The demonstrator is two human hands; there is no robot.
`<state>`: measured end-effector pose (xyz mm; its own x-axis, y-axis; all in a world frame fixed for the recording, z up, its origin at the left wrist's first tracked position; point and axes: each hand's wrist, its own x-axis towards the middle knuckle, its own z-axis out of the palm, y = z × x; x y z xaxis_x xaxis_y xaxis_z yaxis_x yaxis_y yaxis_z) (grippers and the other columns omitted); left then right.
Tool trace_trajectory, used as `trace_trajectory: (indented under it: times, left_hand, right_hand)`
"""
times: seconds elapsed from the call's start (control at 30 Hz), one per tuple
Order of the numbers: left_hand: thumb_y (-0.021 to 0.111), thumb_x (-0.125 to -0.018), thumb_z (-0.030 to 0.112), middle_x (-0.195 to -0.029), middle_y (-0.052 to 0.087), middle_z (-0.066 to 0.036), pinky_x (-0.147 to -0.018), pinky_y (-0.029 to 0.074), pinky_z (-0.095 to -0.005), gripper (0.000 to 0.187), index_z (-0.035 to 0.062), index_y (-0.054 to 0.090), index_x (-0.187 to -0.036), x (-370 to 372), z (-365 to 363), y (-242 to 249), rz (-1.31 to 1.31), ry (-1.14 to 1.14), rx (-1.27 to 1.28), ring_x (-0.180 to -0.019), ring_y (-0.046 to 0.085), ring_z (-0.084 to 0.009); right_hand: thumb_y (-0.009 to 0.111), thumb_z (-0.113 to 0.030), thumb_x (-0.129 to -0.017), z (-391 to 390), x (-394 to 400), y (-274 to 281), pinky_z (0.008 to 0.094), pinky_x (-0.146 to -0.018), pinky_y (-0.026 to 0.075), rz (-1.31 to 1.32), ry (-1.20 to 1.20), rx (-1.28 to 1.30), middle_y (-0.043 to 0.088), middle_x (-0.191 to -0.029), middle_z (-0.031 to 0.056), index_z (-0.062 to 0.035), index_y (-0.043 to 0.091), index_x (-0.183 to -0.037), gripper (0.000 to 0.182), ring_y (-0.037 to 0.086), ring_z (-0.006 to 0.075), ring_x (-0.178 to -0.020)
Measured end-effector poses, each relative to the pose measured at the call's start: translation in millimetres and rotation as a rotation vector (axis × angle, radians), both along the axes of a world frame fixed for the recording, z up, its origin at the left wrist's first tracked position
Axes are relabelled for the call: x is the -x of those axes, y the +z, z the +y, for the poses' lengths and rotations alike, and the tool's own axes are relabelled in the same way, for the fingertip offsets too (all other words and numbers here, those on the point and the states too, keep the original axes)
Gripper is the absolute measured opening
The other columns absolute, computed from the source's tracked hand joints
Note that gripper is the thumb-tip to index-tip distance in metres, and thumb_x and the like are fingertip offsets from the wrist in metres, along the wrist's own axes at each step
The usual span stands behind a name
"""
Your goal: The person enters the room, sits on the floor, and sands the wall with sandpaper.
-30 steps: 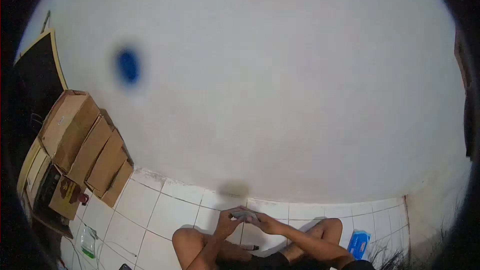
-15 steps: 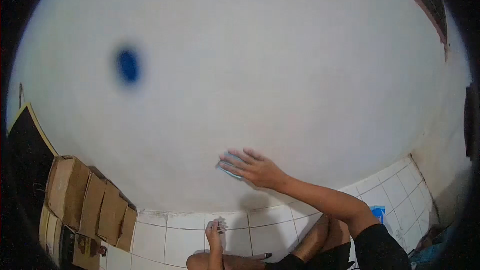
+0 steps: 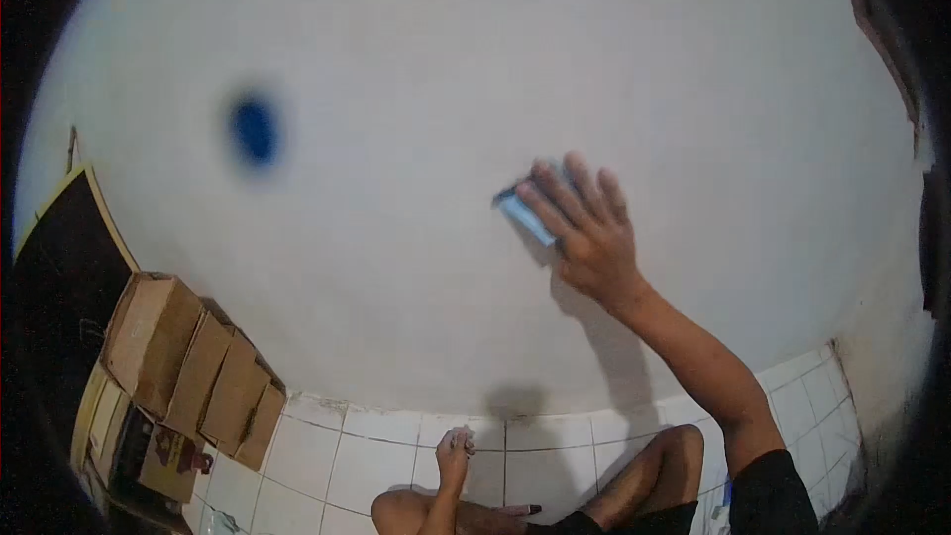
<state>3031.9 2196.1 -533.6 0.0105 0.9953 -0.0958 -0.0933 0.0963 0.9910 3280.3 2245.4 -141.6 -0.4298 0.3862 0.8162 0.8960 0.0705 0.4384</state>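
Note:
Against the white wall (image 3: 416, 267), my right hand (image 3: 594, 238) holds a light blue folded sheet with a dark edge (image 3: 530, 218). Its fingers are stretched over the sheet, which sticks out past them on the left; whether it is sandpaper or cloth, I cannot make out. My left hand (image 3: 456, 446) is low down above my bent leg, near the white floor tiles. Its fingers are curled, and anything inside them is hidden.
Cardboard boxes (image 3: 208, 376) stand against the wall at the left, beside a black board with a yellow edge (image 3: 64, 258). White tiles (image 3: 376, 466) run along the wall's foot. A blurred blue spot (image 3: 255, 129) stays fixed in the view.
My right hand has moved up and to the right across the wall with the blue sheet, and the arm is raised higher. My left hand remains low, its fingers curled. The view has shifted slightly.

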Motion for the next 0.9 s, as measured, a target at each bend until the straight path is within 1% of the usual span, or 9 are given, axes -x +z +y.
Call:
trace_trajectory:
  times: [0.07, 0.2, 0.33, 0.47, 0.53, 0.6, 0.63, 0.7, 0.9]
  left_hand:
    - [0.052, -0.097, 0.02, -0.067, 0.056, -0.004, -0.057, 0.044, -0.0252, 0.025, -0.0006, 0.061, -0.088, -2, 6, 1, 0.003, 0.0, -0.022, -0.058, 0.052, -0.0113]
    - [0.054, -0.096, 0.022, -0.067, 0.057, -0.005, -0.058, 0.047, -0.0269, 0.026, -0.0013, 0.061, -0.087, -4, 6, 2, 0.077, -0.021, -0.074, -0.06, 0.054, -0.0123]
    - [0.055, -0.096, 0.024, -0.069, 0.062, -0.007, -0.056, 0.049, -0.029, 0.029, -0.0017, 0.061, -0.086, 3, -3, -14, 0.089, 0.006, -0.087, -0.061, 0.059, -0.0126]
    - [0.056, -0.096, 0.026, -0.069, 0.063, -0.007, -0.056, 0.049, -0.0289, 0.03, -0.0018, 0.06, -0.085, 11, -9, -29, -0.013, 0.002, -0.032, -0.06, 0.059, -0.0125]
    - [0.057, -0.095, 0.026, -0.069, 0.063, -0.007, -0.057, 0.049, -0.0286, 0.03, -0.0014, 0.06, -0.085, 12, -3, -33, -0.011, -0.009, -0.044, -0.06, 0.059, -0.0125]
    - [0.057, -0.095, 0.026, -0.069, 0.063, -0.007, -0.057, 0.049, -0.0283, 0.029, -0.0008, 0.06, -0.085, 16, -9, 8, 0.129, 0.001, -0.061, -0.06, 0.059, -0.0126]
    - [0.057, -0.095, 0.025, -0.069, 0.063, -0.007, -0.058, 0.049, -0.0284, 0.028, -0.0006, 0.061, -0.086, 13, 4, -34, -0.058, 0.025, -0.129, -0.06, 0.059, -0.013]
    - [0.057, -0.095, 0.026, -0.07, 0.064, -0.008, -0.058, 0.049, -0.0286, 0.028, -0.0007, 0.061, -0.087, 14, 6, -21, 0.046, 0.024, -0.097, -0.061, 0.06, -0.0131]
    - [0.058, -0.094, 0.027, -0.072, 0.065, -0.009, -0.058, 0.05, -0.0299, 0.028, -0.0007, 0.061, -0.087, 12, 2, -24, 0.122, 0.004, -0.148, -0.06, 0.062, -0.0154]
  right_hand:
    - [0.059, -0.029, -0.083, 8, 3, -4, 0.0495, -0.117, 0.011, 0.034, 0.046, -0.053, 0.029, -0.154, 0.0006, -0.0233, 0.035, -0.146, 0.067, 0.023, 0.0262, -0.143]
    - [0.061, -0.031, -0.08, -7, 11, -100, 0.0483, -0.115, 0.017, -0.381, 0.037, 0.482, 0.026, -0.155, 0.0001, -0.0213, 0.024, -0.15, 0.08, 0.024, 0.0261, -0.143]
    - [0.049, -0.024, -0.088, -10, 9, -159, 0.0432, -0.113, 0.022, -0.556, 0.132, 0.447, 0.035, -0.151, -0.005, -0.0245, 0.03, -0.148, 0.063, 0.037, 0.014, -0.135]
    - [0.049, -0.021, -0.088, -2, 20, -108, 0.0448, -0.115, 0.019, -0.396, 0.158, 0.453, 0.036, -0.15, -0.0039, -0.0264, 0.034, -0.146, 0.061, 0.034, 0.0153, -0.138]
    - [0.055, -0.038, -0.086, 5, 21, -53, 0.0498, -0.116, 0.015, -0.484, -0.04, 0.118, 0.027, -0.155, -0.0015, -0.0247, 0.032, -0.147, 0.067, 0.023, 0.0255, -0.143]
    - [0.061, -0.037, -0.082, 6, 26, 3, 0.0515, -0.116, 0.013, -0.22, -0.036, 0.09, 0.027, -0.155, -0.0012, -0.0254, 0.037, -0.145, 0.068, 0.021, 0.0265, -0.144]
    - [0.062, -0.035, -0.082, 1, 28, 26, 0.0522, -0.116, 0.012, -0.127, -0.031, 0.027, 0.027, -0.155, -0.0009, -0.0253, 0.037, -0.145, 0.068, 0.021, 0.0271, -0.144]
    - [0.062, -0.029, -0.083, 4, 29, 36, 0.0533, -0.116, 0.012, -0.002, -0.001, -0.056, 0.027, -0.155, -0.0006, -0.0235, 0.037, -0.145, 0.066, 0.02, 0.0281, -0.144]
    - [0.055, -0.022, -0.084, -2, 34, -113, 0.0479, -0.116, 0.017, -0.48, 0.052, 0.338, 0.034, -0.151, -0.002, -0.0201, 0.034, -0.147, 0.066, 0.029, 0.0208, -0.141]
